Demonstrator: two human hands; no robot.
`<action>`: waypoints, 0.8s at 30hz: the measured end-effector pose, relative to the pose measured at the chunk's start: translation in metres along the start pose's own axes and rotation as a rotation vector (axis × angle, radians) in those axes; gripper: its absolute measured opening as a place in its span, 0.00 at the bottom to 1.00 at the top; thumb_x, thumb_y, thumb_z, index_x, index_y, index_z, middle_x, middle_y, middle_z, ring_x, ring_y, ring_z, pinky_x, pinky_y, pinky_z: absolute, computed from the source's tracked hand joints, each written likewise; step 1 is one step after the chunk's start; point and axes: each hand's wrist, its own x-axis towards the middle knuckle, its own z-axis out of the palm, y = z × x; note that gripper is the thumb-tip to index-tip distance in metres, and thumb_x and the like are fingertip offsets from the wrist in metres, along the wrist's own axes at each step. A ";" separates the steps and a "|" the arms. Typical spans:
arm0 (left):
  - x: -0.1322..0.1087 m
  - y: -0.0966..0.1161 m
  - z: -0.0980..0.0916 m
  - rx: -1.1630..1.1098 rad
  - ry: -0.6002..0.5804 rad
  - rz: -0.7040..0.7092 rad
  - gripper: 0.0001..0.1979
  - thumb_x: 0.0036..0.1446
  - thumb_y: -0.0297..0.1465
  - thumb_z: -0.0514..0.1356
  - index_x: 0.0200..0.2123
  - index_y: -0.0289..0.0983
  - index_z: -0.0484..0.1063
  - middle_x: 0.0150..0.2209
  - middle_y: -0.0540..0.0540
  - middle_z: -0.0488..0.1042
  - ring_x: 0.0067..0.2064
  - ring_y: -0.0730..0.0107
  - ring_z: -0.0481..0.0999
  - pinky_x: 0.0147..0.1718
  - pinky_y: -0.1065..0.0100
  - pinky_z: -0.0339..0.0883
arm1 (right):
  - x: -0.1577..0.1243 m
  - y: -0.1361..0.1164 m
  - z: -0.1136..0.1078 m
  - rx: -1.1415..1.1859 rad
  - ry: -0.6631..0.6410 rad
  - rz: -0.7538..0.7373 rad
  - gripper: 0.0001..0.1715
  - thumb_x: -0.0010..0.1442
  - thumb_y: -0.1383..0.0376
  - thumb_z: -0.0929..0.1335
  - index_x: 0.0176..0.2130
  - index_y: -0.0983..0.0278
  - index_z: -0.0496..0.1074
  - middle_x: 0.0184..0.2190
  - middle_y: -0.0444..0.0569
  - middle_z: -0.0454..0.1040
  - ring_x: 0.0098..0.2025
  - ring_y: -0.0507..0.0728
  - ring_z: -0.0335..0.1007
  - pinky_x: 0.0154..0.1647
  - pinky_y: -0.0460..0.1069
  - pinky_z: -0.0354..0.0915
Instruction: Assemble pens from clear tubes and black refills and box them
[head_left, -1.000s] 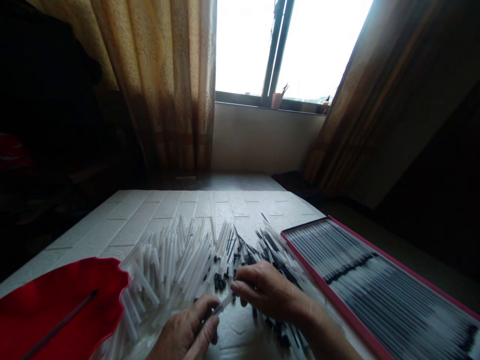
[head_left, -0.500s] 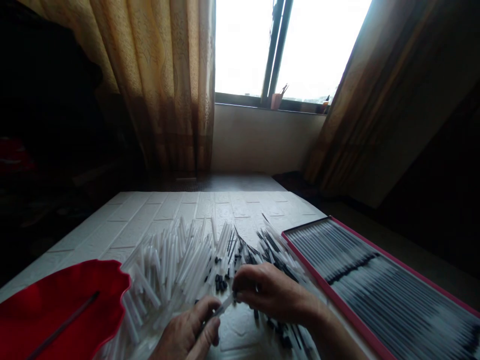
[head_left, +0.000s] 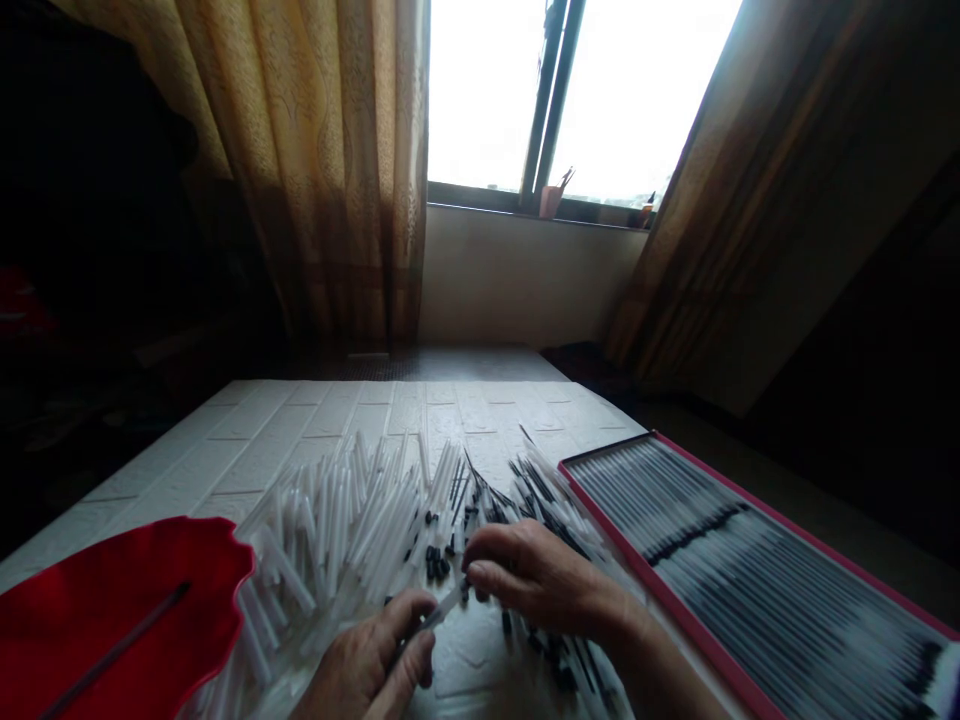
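Note:
My left hand (head_left: 371, 660) is closed round a clear pen tube (head_left: 442, 608) that points up and right. My right hand (head_left: 529, 580) pinches at the tube's far end, fingers pressed together on a small black piece I can barely see. Both hands hover low over a heap of clear pen tubes (head_left: 345, 520) on the white table (head_left: 420, 405). Small black caps (head_left: 437, 562) lie just beyond my fingers. Thin black refills (head_left: 540, 490) are strewn to the right of the heap.
A red scalloped dish (head_left: 112, 610) with one thin dark stick in it sits at the near left. A red-rimmed tray (head_left: 757, 590) packed with rows of pens lies at the right. Curtains and a bright window stand behind the table.
Both hands stay together on the tube, with the right fingers shifting slightly at its end. The view has tilted a little.

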 end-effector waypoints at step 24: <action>0.000 0.000 0.000 -0.009 -0.008 -0.002 0.06 0.65 0.31 0.50 0.41 0.43 0.66 0.26 0.56 0.76 0.26 0.76 0.77 0.28 0.81 0.65 | 0.001 -0.003 0.002 -0.053 -0.023 -0.013 0.18 0.65 0.62 0.61 0.26 0.65 0.70 0.20 0.42 0.71 0.22 0.48 0.65 0.25 0.41 0.57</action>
